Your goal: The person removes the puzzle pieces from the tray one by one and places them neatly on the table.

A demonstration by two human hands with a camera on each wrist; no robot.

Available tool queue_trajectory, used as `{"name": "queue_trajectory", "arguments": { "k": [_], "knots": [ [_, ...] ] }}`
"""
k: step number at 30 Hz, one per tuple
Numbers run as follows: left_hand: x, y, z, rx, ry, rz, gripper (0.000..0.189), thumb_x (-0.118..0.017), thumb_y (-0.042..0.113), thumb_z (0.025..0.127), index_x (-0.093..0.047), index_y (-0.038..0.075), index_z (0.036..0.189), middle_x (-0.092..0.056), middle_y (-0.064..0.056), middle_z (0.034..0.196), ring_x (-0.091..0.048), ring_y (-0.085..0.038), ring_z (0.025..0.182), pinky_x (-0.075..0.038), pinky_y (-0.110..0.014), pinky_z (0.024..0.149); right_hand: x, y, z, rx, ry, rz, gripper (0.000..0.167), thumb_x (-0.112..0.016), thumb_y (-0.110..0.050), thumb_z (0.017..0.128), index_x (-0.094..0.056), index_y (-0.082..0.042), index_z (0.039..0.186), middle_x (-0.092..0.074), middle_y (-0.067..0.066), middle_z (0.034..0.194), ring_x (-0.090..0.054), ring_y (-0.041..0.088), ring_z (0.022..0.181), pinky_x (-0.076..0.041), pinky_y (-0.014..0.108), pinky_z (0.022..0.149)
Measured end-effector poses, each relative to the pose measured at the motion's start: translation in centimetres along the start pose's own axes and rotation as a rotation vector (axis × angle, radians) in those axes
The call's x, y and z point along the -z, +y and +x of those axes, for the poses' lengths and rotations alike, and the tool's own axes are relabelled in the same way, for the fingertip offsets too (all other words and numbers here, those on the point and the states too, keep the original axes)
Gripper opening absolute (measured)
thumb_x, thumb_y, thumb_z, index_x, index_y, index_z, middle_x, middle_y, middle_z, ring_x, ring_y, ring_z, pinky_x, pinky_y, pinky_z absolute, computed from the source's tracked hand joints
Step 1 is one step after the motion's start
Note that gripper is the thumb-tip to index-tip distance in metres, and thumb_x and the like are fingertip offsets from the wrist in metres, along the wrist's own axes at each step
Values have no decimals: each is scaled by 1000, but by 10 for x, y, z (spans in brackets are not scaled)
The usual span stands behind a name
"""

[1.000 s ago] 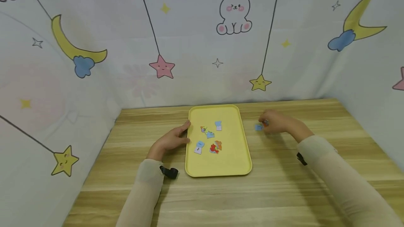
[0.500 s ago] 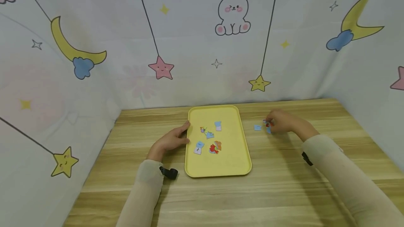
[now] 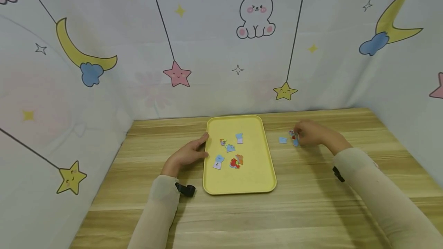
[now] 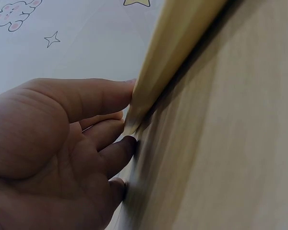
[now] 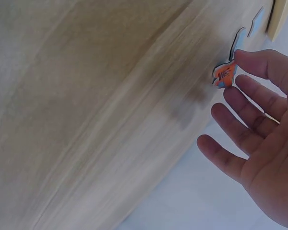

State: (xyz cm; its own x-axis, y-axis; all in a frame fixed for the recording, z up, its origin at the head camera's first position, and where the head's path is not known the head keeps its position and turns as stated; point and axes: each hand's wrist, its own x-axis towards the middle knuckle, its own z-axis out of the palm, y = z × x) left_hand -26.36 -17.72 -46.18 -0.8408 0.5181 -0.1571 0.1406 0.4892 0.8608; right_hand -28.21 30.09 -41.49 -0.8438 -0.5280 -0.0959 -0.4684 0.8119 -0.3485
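My left hand (image 3: pixel 187 155) rests at the left side of a yellow tray (image 3: pixel 252 180), thumb and fingertips touching its rim (image 4: pixel 151 79). To the right of the tray, my right hand (image 3: pixel 312 133) pinches a small jigsaw puzzle piece (image 5: pixel 224 75), orange and blue with dark marks, between thumb and fingertips close over the table. Next to those fingertips lies a blue puzzle piece (image 3: pixel 295 142), partly covered in the head view. Another light blue piece (image 3: pixel 282 140) lies flat between this hand and the tray.
On the tray lie several small pieces: a blue and lilac one (image 3: pixel 239 138), a blue one (image 3: pixel 230 148), a red and orange cluster (image 3: pixel 236 162) and a blue and white one (image 3: pixel 218 162). The wooden table (image 3: pixel 242 222) ends at a printed cloth wall (image 3: pixel 214 99).
My right hand has shifted slightly right, away from the tray, uncovering the blue pieces on the table beside it. The left hand and the tray stay in place.
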Motion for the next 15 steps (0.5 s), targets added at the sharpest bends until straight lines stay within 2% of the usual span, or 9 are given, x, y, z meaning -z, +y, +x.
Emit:
{"name": "queue_trajectory", "arguments": {
  "k": [7, 12, 15],
  "knots": [
    [0, 0, 0, -13, -9, -11, 78, -63, 1, 103, -17, -3, 166, -8, -17, 175, -4, -33, 162, -9, -50, 130, -3, 8, -3, 17, 20, 3, 27, -71, 3, 85, -69, 10, 111, -68, 10, 95, -59, 24, 85, -54, 50, 82],
    [0, 0, 0, -13, -12, -3, 78, -63, 2, 103, -17, -3, 166, -8, -17, 175, -4, -33, 162, -10, -50, 130, -3, 13, -4, 9, 2, 27, 33, -72, 4, 79, -68, 12, 110, -63, 7, 88, -56, 22, 83, -52, 47, 81],
    [0, -1, 1, -12, -8, -5, 78, -63, 2, 103, -18, -3, 166, -9, -16, 175, -5, -32, 162, -10, -49, 130, -3, 14, -4, 17, -12, 22, 29, -72, 3, 76, -68, 10, 104, -61, 4, 86, -54, 21, 82, -51, 46, 81]
  ]
}}
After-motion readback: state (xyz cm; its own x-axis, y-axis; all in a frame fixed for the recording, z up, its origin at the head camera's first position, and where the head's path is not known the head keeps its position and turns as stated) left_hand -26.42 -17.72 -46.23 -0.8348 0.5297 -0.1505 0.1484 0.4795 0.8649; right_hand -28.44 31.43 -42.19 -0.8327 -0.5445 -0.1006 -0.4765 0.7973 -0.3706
